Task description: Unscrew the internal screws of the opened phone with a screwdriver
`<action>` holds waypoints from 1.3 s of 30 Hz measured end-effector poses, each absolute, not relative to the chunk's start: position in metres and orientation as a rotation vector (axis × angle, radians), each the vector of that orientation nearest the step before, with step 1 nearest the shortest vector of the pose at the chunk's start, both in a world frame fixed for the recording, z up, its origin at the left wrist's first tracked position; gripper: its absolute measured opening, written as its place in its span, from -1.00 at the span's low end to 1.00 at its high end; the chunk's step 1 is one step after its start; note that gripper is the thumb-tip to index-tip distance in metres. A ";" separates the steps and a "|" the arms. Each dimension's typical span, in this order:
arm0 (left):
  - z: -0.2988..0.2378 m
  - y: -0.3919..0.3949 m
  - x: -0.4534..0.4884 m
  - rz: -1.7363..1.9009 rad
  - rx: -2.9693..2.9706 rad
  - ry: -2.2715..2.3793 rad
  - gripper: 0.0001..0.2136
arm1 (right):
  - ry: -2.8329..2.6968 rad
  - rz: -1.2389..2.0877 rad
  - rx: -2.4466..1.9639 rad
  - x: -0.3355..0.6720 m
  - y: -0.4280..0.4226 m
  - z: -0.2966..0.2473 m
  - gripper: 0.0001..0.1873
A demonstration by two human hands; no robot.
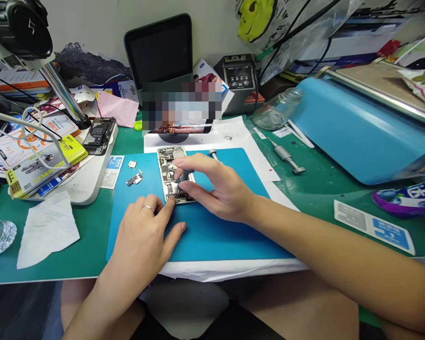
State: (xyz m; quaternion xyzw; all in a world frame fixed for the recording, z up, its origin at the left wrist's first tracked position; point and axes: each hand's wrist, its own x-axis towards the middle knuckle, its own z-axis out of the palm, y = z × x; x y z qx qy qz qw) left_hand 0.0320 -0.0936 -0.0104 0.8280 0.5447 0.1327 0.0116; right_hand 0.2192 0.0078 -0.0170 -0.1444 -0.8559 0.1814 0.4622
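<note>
An opened phone (167, 166) with its inner boards bare lies on the blue mat (212, 242). My right hand (225, 191) pinches a small grey screwdriver (186, 175) over the phone's lower half; the fingers and the phone's parts hide the tip. My left hand (138, 238) rests its index fingertip on the phone's lower left edge, thumb apart and nothing held. Left of the phone lie a small metal-and-black part (134, 179) and a small silver piece (132, 165). Behind my right hand another tool's grey end (213, 153) shows.
Another grey screwdriver (286, 157) lies right of the mat, near a glass jar (278, 111) and a large blue case (357, 127). On the left are a white device (95, 182) bearing boxes, a crumpled tissue (49, 226) and a lamp post (64, 89). A screen (159, 56) stands behind.
</note>
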 end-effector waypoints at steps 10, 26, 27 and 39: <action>-0.011 -0.093 0.032 0.423 2.588 1.692 -0.62 | -2.074 0.419 -0.294 0.221 0.005 -0.016 -0.50; -0.009 -0.094 0.032 0.392 2.589 1.700 -0.61 | -2.076 0.516 -0.347 0.221 0.005 -0.018 -0.45; -0.009 -0.094 0.032 0.392 2.589 1.701 -0.61 | -2.084 0.511 -0.357 0.221 0.005 -0.017 -0.45; -0.010 -0.094 0.032 0.407 2.592 1.695 -0.60 | -2.123 0.555 -0.374 0.225 0.007 -0.014 -0.51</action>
